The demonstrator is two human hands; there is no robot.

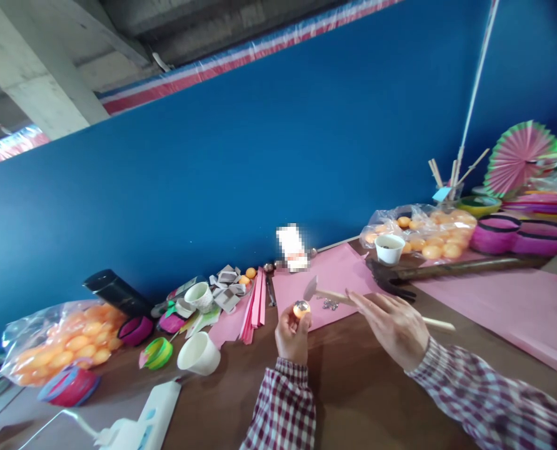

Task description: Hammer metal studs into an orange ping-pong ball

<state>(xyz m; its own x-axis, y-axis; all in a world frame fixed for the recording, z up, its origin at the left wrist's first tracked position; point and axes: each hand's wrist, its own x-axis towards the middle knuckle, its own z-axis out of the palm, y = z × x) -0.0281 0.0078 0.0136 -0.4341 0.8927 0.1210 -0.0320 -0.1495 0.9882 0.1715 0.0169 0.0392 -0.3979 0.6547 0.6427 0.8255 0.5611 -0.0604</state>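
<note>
Between the fingers of my left hand (293, 335) is an orange ping-pong ball (302, 310), its upper side opened or covered by something dark and silvery that I cannot make out. My right hand (393, 322) is closed round the wooden handle of a small hammer (331, 295). The hammer's metal head hangs just above and slightly right of the ball, apparently apart from it. Behind both hands lies a pink paper sheet (339, 269), with a small pile of metal bits (329, 304) on it under the hammer handle.
A large claw hammer (447, 269) and a white cup (389, 249) stand right, before a bag of orange balls (440, 234). Another ball bag (72, 337), a paper cup (198, 354) and a power strip (142, 419) are left. The blue partition (212, 169) closes off the back.
</note>
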